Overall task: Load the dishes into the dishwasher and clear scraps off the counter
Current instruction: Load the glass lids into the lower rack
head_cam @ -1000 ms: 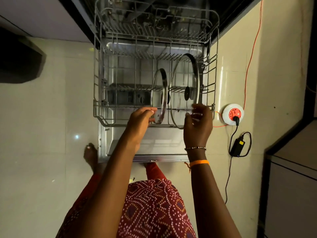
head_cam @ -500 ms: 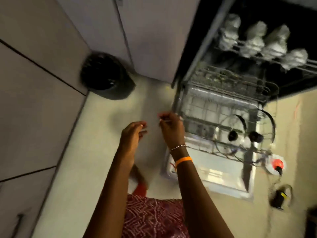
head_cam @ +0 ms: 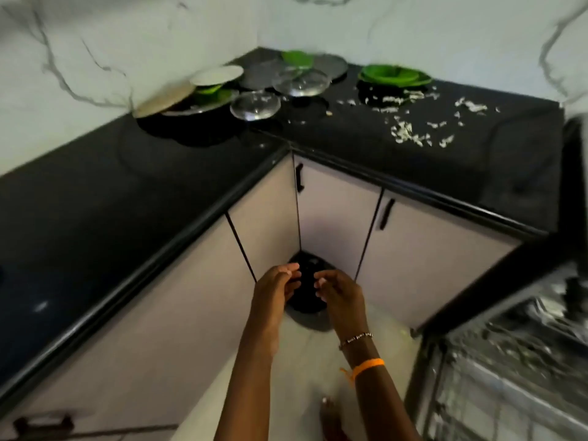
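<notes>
My left hand (head_cam: pixel 276 289) and right hand (head_cam: pixel 340 296) hang close together in front of the corner cabinets, fingers loosely curled, neither holding anything. The dishes (head_cam: pixel 254 87), glass lids among steel and green plates, sit in the back corner of the black counter (head_cam: pixel 95 198), with scraps (head_cam: pixel 410 135) scattered to their right. The dishwasher rack (head_cam: pixel 515 370) stands at lower right.

A white marble-veined wall (head_cam: pixel 127 33) rises at the back. Below, pale cabinet doors (head_cam: pixel 334 218) with black handles (head_cam: pixel 386 213) meet in a corner — and a round black bin (head_cam: pixel 307 281) sits on the light floor (head_cam: pixel 302 361) there.
</notes>
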A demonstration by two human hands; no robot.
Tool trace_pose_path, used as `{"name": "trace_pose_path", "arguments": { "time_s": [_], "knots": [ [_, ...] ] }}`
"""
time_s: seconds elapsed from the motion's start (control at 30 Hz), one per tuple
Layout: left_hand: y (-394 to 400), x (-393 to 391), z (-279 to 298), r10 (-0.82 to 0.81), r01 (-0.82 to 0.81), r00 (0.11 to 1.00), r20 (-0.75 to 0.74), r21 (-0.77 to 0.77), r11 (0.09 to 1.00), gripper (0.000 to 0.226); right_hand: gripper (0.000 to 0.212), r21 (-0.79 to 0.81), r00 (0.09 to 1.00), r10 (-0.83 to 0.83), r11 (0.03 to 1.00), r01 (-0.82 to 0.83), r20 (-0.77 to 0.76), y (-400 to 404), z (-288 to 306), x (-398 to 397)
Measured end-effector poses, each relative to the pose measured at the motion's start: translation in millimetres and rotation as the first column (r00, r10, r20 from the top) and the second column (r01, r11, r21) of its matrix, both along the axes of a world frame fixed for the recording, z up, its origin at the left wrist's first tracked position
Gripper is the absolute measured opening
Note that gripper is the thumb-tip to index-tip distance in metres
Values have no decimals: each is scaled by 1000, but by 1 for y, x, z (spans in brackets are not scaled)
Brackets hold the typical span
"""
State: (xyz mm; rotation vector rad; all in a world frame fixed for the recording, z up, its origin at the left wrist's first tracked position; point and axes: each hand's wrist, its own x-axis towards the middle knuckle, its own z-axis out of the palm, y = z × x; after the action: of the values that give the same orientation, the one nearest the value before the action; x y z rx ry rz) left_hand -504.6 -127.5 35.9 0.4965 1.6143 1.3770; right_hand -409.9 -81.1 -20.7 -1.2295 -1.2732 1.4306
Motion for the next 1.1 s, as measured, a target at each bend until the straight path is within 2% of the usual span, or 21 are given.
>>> {"name": "trace_pose_path", "arguments": {
  "time_s": [0.27,0.5,0.6,0.7,0.77,0.87,0.97,1.03,1.1],
  "knots": [
    [138,-55,43,42,-40,998,-39,43,998,23,20,183,989,146,972,-149,28,161,49,-67],
    [229,-98,54,96,-97,995,25,40,994,19,16,49,980,157,985,-164,122,268,49,-109],
    [265,-131,48,201,-202,974,101,-4,979,21,21,-22,985,144,990,-143,99,294,41,-132],
    [303,-166,41,291,-292,937,194,-26,956,32,32,-25,996,83,996,-82,41,336,37,-159],
    [326,-186,41,320,-327,912,255,-15,945,36,32,-52,1000,7,999,-8,-23,364,42,-177],
    [366,-220,41,334,-340,900,281,-29,940,39,27,-168,977,-106,983,74,-187,409,54,-209],
    [393,-249,34,328,-325,899,292,-59,944,38,11,-331,918,-205,940,87,-341,452,65,-239],
    [407,-271,28,321,-318,901,291,-59,946,37,17,-409,888,-256,908,86,-382,484,64,-258],
    [417,-290,24,313,-306,902,297,-72,949,30,32,-472,876,-292,878,85,-384,509,64,-271]
  ]
}}
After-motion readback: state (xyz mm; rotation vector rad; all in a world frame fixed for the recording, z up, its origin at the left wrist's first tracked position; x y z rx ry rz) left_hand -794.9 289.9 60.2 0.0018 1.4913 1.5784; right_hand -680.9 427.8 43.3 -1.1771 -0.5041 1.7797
